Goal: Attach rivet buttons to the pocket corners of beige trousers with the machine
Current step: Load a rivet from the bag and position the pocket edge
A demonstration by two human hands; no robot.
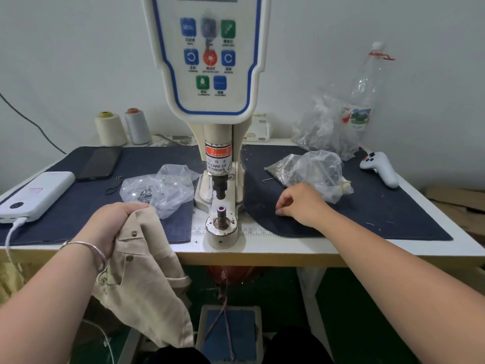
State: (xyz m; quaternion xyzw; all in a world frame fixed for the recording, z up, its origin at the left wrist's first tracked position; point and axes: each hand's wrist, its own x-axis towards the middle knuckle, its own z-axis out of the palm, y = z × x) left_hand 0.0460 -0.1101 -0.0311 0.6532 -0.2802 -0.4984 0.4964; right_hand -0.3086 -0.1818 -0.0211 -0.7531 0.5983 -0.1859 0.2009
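Beige trousers hang off the near edge of the table, bunched at the top in the left hand, just left of the rivet machine. Two small round buttons show on the cloth below that hand. The left fingers are curled tight round the gathered fabric, thumb side up, and one metal bangle sits on that wrist.

One machine stands at the middle of the table, its lower die post bare beneath the punch. Two dark blue cloth mats lie on the table, one on each side of the machine. The right hand rests on the right mat; its fingers are drawn close together, fingertips pinched down at the cloth, and whether they hold a rivet I cannot tell, since anything there is too small to see.

Three clear plastic bags with small metal parts are in view: one on the left mat just beyond the left hand, one just behind the right hand, one further back. Two thread cones stand at the back left. One power bank and one dark phone lie at the left, and one white handheld controller lies at the right. One clear bottle stands at the back right.
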